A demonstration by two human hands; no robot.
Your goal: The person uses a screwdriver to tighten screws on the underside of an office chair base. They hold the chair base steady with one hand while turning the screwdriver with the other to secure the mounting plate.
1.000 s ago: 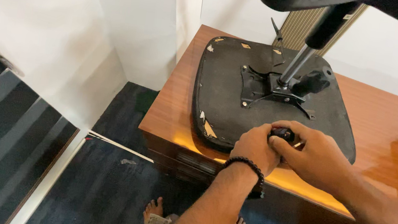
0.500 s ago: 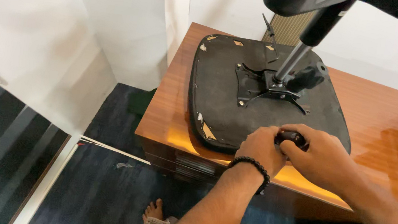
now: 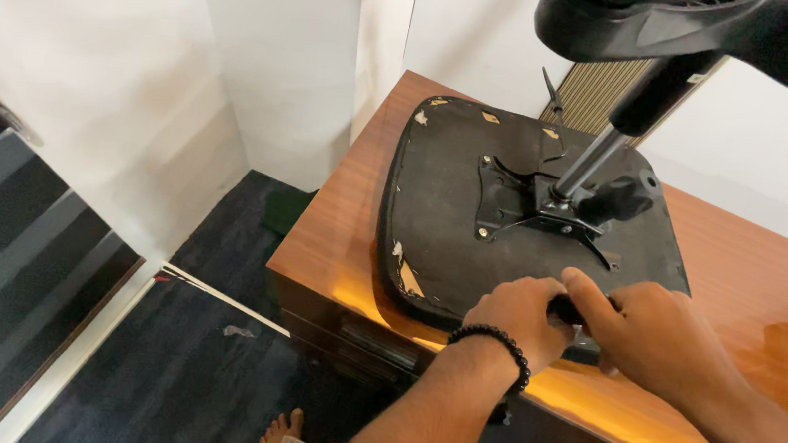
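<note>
Item: upturned black chair seat [image 3: 446, 208], lying underside up on the wooden bench [image 3: 737, 284], its metal column [image 3: 589, 163] rising from the centre plate to the chair base [image 3: 698, 28] at the far top. Your left hand [image 3: 517, 317] and right hand [image 3: 646, 328] sit together at the seat's near edge, both closed around a small black part [image 3: 565, 311] held between them. A bead bracelet [image 3: 494, 342] circles your left wrist.
</note>
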